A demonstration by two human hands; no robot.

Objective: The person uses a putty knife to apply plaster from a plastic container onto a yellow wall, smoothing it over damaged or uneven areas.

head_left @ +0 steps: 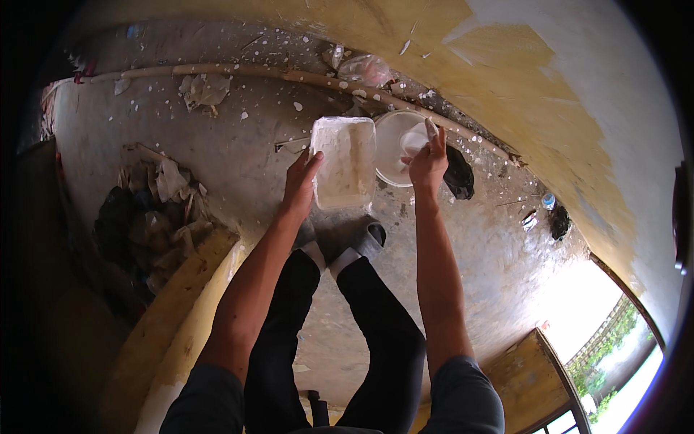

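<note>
My left hand (302, 181) grips the left side of a white rectangular plastic tub (325, 195), its thumb over the rim. The tub's inside is smeared with pale, paint-like residue. Just right of it stands a round white bucket (387, 173) on the floor. Above this bucket, my right hand (429, 165) is closed around a small whitish, cup-like piece (414, 139), thumb on one side and fingers on the other. The exact kind of that piece is unclear.
A long pole (275, 71) lies along the wall's foot, with a clear plastic bag (366, 71) behind it. Right of the bucket lies a black bag (459, 173). Crumpled rubbish (155, 202) is heaped at left beside a low yellow wall (181, 311). White spatters dot the floor.
</note>
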